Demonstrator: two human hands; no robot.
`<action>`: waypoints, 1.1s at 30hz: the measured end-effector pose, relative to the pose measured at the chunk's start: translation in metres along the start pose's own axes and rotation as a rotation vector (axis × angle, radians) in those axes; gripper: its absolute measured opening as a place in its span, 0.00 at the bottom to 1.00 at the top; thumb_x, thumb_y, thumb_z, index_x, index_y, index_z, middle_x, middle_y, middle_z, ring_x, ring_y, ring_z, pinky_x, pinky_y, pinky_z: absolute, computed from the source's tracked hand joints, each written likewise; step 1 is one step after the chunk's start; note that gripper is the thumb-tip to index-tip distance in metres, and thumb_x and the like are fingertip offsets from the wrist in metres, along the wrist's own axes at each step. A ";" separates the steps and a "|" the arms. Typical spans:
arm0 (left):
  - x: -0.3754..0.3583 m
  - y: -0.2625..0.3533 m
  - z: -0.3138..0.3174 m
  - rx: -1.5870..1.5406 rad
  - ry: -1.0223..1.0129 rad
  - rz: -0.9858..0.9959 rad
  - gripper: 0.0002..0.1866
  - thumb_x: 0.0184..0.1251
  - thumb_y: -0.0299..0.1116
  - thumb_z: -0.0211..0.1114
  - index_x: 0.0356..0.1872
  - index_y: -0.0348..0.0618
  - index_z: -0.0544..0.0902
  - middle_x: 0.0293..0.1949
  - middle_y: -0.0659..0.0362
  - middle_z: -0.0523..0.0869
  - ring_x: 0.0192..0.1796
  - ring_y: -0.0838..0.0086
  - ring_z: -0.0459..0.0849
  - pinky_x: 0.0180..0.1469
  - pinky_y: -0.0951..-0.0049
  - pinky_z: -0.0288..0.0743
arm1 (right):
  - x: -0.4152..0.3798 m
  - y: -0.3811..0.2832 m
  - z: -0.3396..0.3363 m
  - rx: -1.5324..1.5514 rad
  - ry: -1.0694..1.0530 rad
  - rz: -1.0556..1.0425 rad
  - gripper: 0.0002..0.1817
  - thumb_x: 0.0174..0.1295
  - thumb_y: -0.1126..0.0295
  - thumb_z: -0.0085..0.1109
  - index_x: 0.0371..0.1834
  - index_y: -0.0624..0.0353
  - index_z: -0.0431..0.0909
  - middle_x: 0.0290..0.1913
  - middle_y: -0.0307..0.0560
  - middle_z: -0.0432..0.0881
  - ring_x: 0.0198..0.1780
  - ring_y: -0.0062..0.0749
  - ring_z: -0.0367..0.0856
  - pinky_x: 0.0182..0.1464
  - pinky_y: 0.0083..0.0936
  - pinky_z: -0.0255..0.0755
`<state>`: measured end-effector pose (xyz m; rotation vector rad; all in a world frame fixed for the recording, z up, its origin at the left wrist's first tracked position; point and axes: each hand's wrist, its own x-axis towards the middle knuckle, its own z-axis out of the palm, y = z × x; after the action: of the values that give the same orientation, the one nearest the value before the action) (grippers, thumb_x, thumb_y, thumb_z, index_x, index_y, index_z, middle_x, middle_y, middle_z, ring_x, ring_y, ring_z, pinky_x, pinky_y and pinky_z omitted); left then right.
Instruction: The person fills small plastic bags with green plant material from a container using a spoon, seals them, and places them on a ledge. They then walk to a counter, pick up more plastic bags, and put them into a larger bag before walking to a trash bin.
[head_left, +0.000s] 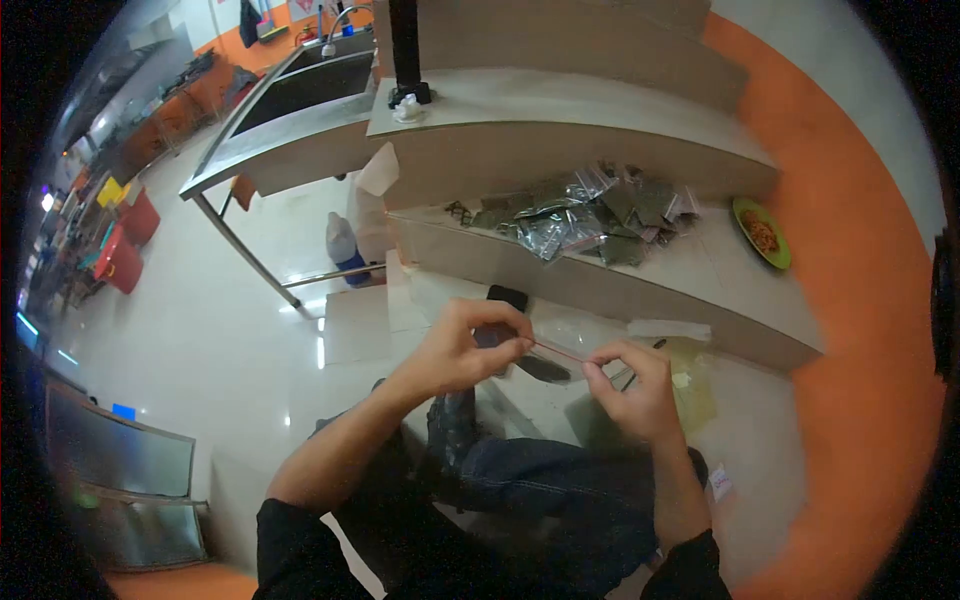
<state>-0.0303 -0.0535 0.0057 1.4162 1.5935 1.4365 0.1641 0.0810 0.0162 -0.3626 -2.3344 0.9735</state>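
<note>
Both of my hands are raised over my lap, a short way apart. My left hand (470,345) pinches one end of a thin reddish strip (560,352) between thumb and fingers. The other end of the strip is pinched by my right hand (635,385). A clear plastic bag seems to hang below the strip, but its outline is faint. Beyond my hands, many small clear bags with dark green contents (590,215) lie in a pile on the tiled step (740,290).
A green plate (762,233) of orange food stands at the step's right end. Below it, a yellowish plastic bag (692,385) and a black phone-like object (508,296) lie on the floor. A metal sink counter (240,145) stands at upper left, red tubs (120,260) farther left.
</note>
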 end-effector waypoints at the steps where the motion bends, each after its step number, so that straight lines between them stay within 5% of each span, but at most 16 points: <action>1: 0.001 -0.004 -0.001 -0.044 0.044 0.048 0.07 0.56 0.28 0.65 0.32 0.33 0.82 0.28 0.58 0.84 0.34 0.78 0.80 0.40 0.76 0.73 | 0.005 -0.002 -0.001 -0.011 -0.006 -0.004 0.05 0.50 0.75 0.63 0.28 0.65 0.79 0.28 0.49 0.81 0.31 0.34 0.82 0.37 0.25 0.73; 9: 0.009 -0.011 -0.020 -0.152 0.179 0.090 0.07 0.56 0.28 0.66 0.32 0.33 0.83 0.28 0.59 0.85 0.33 0.81 0.81 0.38 0.78 0.74 | 0.053 -0.004 -0.013 0.017 -0.125 -0.041 0.07 0.55 0.70 0.64 0.30 0.64 0.80 0.26 0.43 0.81 0.30 0.24 0.79 0.36 0.22 0.72; 12: 0.013 -0.021 -0.024 -0.119 0.269 0.035 0.08 0.57 0.28 0.66 0.33 0.33 0.84 0.28 0.59 0.86 0.34 0.81 0.82 0.38 0.78 0.75 | 0.082 -0.005 -0.025 0.145 -0.237 0.269 0.08 0.57 0.69 0.63 0.32 0.63 0.81 0.26 0.39 0.81 0.29 0.21 0.78 0.34 0.19 0.72; 14: 0.013 -0.027 -0.029 -0.061 0.203 -0.038 0.09 0.61 0.29 0.66 0.37 0.33 0.83 0.34 0.55 0.86 0.39 0.77 0.83 0.44 0.76 0.77 | 0.109 0.016 -0.040 0.131 -0.271 0.220 0.08 0.59 0.67 0.63 0.34 0.61 0.81 0.27 0.38 0.80 0.28 0.19 0.77 0.31 0.17 0.72; 18: 0.011 -0.033 -0.029 0.059 0.188 -0.043 0.10 0.61 0.29 0.64 0.40 0.33 0.82 0.34 0.56 0.86 0.36 0.77 0.84 0.38 0.77 0.77 | 0.169 0.078 -0.077 0.265 0.009 0.436 0.14 0.62 0.63 0.60 0.40 0.64 0.79 0.28 0.38 0.78 0.29 0.20 0.76 0.33 0.17 0.72; 21: 0.011 -0.043 -0.025 0.139 0.137 -0.022 0.11 0.60 0.30 0.65 0.40 0.34 0.82 0.33 0.55 0.86 0.34 0.73 0.84 0.37 0.74 0.77 | 0.183 0.099 -0.098 -0.046 0.190 0.666 0.15 0.62 0.63 0.59 0.43 0.64 0.79 0.30 0.38 0.78 0.29 0.19 0.76 0.33 0.17 0.73; 26: 0.018 -0.087 0.018 0.516 -0.080 0.016 0.12 0.57 0.35 0.64 0.39 0.38 0.83 0.35 0.49 0.85 0.37 0.58 0.85 0.41 0.64 0.78 | 0.145 0.093 -0.098 -0.004 0.082 0.463 0.17 0.61 0.63 0.61 0.46 0.64 0.78 0.35 0.45 0.82 0.29 0.22 0.79 0.31 0.20 0.75; 33: 0.058 -0.153 0.106 0.896 -0.300 0.079 0.10 0.56 0.37 0.63 0.32 0.40 0.82 0.39 0.50 0.84 0.41 0.56 0.83 0.43 0.60 0.78 | 0.071 0.077 -0.080 0.273 0.181 0.274 0.14 0.63 0.67 0.59 0.47 0.65 0.77 0.35 0.45 0.82 0.29 0.22 0.78 0.32 0.20 0.74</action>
<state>-0.0010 0.0570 -0.1524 2.0590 2.0830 0.4612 0.1581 0.2116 0.0354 -0.6419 -1.9909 1.3130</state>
